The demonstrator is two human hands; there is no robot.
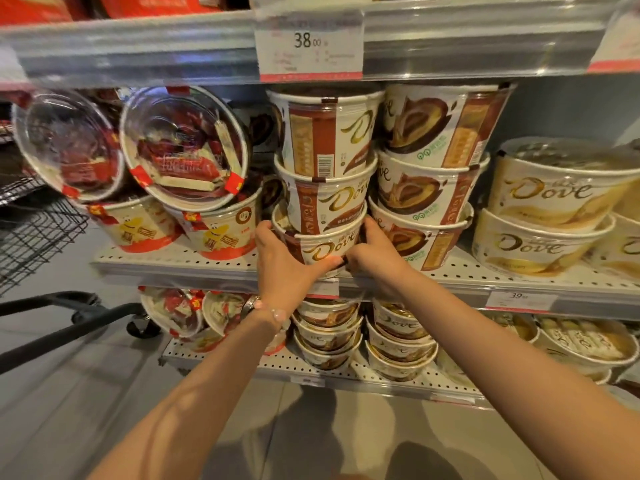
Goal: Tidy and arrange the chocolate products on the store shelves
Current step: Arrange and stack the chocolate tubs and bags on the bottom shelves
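A stack of three white-and-brown Dove chocolate tubs stands on the middle shelf (pixel 180 263). My left hand (pixel 282 263) grips the left side of the bottom Dove tub (pixel 329 244), thumb across its front. My right hand (pixel 375 252) grips the same tub on its right side. The middle tub (pixel 329 199) and the top tub (pixel 327 133) sit on it and lean slightly. A second stack of three Dove tubs (pixel 429 188) stands touching it on the right.
Red-trimmed chocolate tubs (pixel 187 147) lie tipped on their sides at the left, over upright ones. Golden Dove tubs (pixel 554 202) fill the right. More tubs sit on the lower shelf (pixel 242 362). A black wire cart (pixel 38 230) stands at far left. A price rail (pixel 310 46) runs overhead.
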